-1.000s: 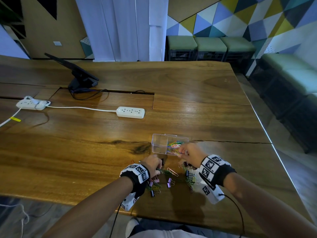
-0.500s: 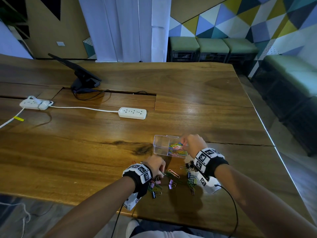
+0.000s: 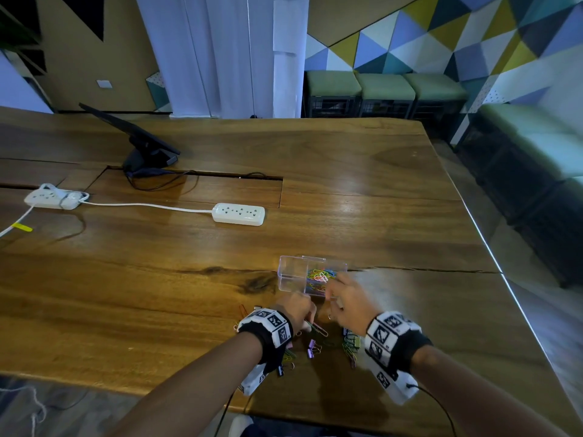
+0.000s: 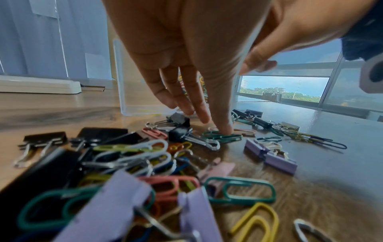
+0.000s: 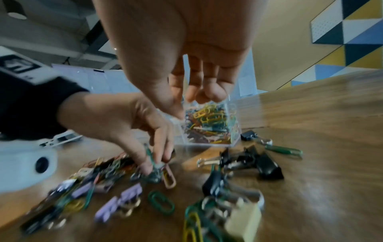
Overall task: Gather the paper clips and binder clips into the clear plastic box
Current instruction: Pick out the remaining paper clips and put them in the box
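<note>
The clear plastic box (image 3: 293, 272) stands on the wooden table, its right half full of coloured paper clips (image 5: 209, 121). My right hand (image 3: 344, 298) hovers at the box's near right corner with loosely bent fingers (image 5: 213, 93) and nothing in them. Just nearer lies a loose pile of paper clips and binder clips (image 3: 315, 348), with purple binder clips (image 4: 271, 157) and black ones (image 5: 267, 165) among them. My left hand (image 3: 296, 310) reaches down into the pile with straight fingers. Its index fingertip (image 4: 225, 129) presses on a green paper clip (image 4: 225, 137).
A white power strip (image 3: 238, 213) lies beyond the box, a second one (image 3: 53, 198) at the far left, joined by a cord. A dark tablet on a stand (image 3: 138, 143) sits near the cable slot. The table's right edge (image 3: 492, 257) runs close by.
My right hand went from beside the box to over it and has now drawn back toward the pile with nothing in it. My left hand has stayed in the pile.
</note>
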A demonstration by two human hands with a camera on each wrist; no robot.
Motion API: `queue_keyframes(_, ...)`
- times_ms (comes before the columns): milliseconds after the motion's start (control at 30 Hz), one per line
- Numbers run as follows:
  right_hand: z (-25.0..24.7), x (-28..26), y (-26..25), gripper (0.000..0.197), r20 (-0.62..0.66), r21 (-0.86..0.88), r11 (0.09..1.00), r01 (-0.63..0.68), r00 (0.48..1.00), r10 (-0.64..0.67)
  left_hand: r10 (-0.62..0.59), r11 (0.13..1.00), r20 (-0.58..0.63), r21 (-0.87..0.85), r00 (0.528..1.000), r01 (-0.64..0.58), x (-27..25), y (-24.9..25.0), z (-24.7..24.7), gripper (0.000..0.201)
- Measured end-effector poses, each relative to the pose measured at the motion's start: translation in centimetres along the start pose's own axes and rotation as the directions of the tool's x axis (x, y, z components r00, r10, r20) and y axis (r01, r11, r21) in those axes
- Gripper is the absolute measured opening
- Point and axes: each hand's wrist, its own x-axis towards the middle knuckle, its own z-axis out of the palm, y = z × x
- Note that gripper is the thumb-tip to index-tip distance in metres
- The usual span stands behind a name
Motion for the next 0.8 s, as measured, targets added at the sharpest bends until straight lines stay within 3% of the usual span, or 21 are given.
queue_keyframes(100, 1.4, -0.8, 0.7, 0.016, 0.311, -0.103, 0.995, 0.004, 0.95, 0.029, 0.01, 1.0, 0.017, 0.001, 1.0, -0.01, 0.2, 0.0, 0.1, 0.026)
queue_keyframes(167, 2.1, -1.2, 0.9, 0.023, 0.424, -0.153, 0.988, -0.023, 0.901, 0.087, 0.013, 1.0, 0.011, 0.0, 1.0, -0.013, 0.3, 0.0, 0.2, 0.035)
queue_keyframes(333, 3.2, -1.5, 0.7, 0.026, 0.423, -0.165, 0.98, -0.112, 0.889, 0.173, 0.045, 0.998, -0.034, 0.045, 0.998, -0.044, 0.1, -0.1, 0.7, 0.036)
queue_keyframes(567, 3.4, -1.0, 0.4, 0.024, 0.464, -0.217, 0.972, -0.093, 0.866, 0.186, -0.01, 0.994, 0.014, 0.107, 1.0, 0.009, -0.2, 0.4, 0.6, 0.022)
queue_keyframes(800, 3.5, -1.3, 0.3, 0.024, 0.396, -0.243, 0.966, -0.092, 0.899, 0.186, -0.017, 0.976, 0.076, 0.216, 0.997, 0.0, 0.3, 0.8, 0.8, 0.027)
